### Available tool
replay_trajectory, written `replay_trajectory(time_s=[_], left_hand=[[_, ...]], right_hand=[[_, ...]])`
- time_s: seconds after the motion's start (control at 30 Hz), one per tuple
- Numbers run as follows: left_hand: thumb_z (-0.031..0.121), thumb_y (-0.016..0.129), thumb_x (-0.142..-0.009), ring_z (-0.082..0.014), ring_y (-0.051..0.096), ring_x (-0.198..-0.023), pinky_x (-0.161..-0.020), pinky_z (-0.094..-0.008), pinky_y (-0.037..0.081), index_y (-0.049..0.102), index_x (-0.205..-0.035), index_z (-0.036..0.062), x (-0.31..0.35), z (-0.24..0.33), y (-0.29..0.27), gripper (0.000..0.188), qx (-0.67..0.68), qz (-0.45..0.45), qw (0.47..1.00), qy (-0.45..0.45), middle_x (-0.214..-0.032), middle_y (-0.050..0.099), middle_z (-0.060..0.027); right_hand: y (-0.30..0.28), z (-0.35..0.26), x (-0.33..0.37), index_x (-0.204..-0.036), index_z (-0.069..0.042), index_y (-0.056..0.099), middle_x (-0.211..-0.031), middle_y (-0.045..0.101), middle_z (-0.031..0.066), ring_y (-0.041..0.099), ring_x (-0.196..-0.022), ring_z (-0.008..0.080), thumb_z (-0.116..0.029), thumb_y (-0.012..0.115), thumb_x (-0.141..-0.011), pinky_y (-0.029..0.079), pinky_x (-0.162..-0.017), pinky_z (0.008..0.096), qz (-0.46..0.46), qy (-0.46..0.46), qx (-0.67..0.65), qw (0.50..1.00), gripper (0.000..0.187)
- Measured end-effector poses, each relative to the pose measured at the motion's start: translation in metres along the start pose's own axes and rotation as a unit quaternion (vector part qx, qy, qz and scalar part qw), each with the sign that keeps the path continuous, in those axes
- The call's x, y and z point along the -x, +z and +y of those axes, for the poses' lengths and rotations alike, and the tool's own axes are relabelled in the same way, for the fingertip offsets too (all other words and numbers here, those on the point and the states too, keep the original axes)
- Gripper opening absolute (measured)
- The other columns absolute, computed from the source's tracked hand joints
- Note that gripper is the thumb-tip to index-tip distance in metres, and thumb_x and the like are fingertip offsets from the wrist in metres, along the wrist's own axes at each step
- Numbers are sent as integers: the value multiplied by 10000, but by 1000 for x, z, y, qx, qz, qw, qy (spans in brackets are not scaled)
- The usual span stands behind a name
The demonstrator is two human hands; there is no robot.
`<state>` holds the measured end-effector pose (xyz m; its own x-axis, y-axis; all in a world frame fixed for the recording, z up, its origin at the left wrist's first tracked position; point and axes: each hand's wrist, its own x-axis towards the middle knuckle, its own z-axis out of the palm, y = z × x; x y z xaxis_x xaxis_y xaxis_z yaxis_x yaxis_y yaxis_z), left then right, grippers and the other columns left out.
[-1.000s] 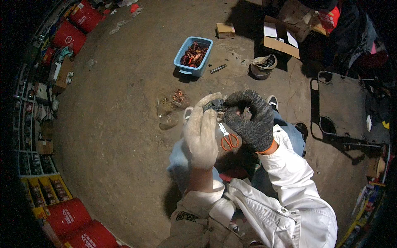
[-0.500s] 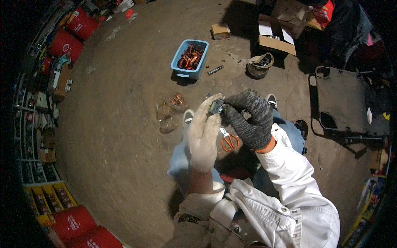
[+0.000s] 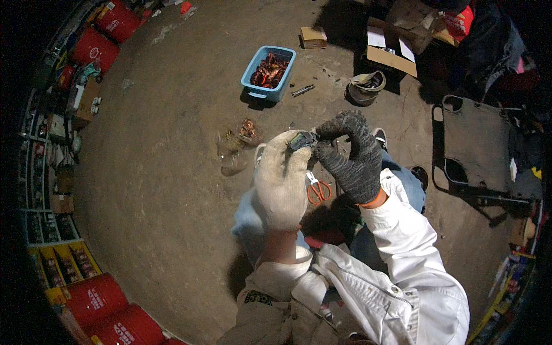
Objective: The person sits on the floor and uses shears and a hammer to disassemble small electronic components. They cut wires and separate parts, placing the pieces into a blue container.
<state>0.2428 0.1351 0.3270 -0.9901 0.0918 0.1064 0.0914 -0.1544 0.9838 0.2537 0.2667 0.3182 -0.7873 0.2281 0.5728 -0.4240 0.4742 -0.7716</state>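
Observation:
In a cream knitted glove, my left hand (image 3: 282,187) is closed on a small dark blocky part (image 3: 301,141) with a greenish face, held between thumb and fingers. My right hand (image 3: 357,158) wears a dark grey glove with an orange cuff. Its fingertips pinch at the right side of the same part; whether they grip a separate smaller piece cannot be made out. Below the hands, between my legs, lie scissors (image 3: 319,192) with orange handles. Left of my left foot, a clear plastic bag (image 3: 232,164) lies near a small heap of copper-coloured pieces (image 3: 248,130).
A blue plastic tub (image 3: 253,92) holds many copper-coloured parts. Beside it are a metal rod-like tool (image 3: 303,90), a small carton (image 3: 313,38), a bucket (image 3: 363,96) and an open cardboard box (image 3: 393,62). A folding seat (image 3: 474,146) stands right; red drums (image 3: 95,50) and shelving line the left.
The dark part has tilted and turned in my left hand, its greenish face now showing more. My right fingers have shifted slightly at its side. The whole view has moved a little.

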Motion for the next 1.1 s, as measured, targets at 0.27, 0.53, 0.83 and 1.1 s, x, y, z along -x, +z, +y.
replay_trajectory(time_s=[0.27, 0.53, 0.83, 1.1], left_hand=[[31, 561, -877, -99, 584, -750, -637, -205, 474, 545, -1102, -34, -3, -4, -4, 235, 66, -18, 997, -38, -925, 609, -64], [51, 575, -875, -91, 573, -682, -594, -205, 463, 548, -1086, -21, -14, -8, 4, 225, 53, 11, 998, -38, -872, 606, -54], [61, 607, -842, -86, 549, -676, -571, -216, 471, 590, -969, -15, -45, -20, 22, 150, -78, -39, 995, -45, -852, 585, -40], [129, 588, -855, -79, 508, -494, -451, -230, 415, 562, -849, -6, -79, -34, 27, 138, -134, -125, 982, -49, -641, 561, -32]], right_hand=[[4, 1, 2, -912, -17, 610, -863, 607, 44, 561, -810, 133, -84, 645, -814, 460, -756, 281, -32, 188, -145, 971, 124], [5, 6, -3, -938, -24, 610, -873, 620, 60, 578, -816, 131, -120, 612, -849, 469, -731, 265, -41, 253, -218, 942, 131], [-5, 42, -9, -809, -66, 623, -807, 576, 96, 564, -838, 285, -138, 642, -718, 453, -772, 416, 71, -117, 164, 977, 117], [-12, 62, -18, -828, -95, 609, -775, 546, 80, 551, -884, 273, -167, 604, -707, 414, -828, 437, 8, -191, 341, 921, 141]])
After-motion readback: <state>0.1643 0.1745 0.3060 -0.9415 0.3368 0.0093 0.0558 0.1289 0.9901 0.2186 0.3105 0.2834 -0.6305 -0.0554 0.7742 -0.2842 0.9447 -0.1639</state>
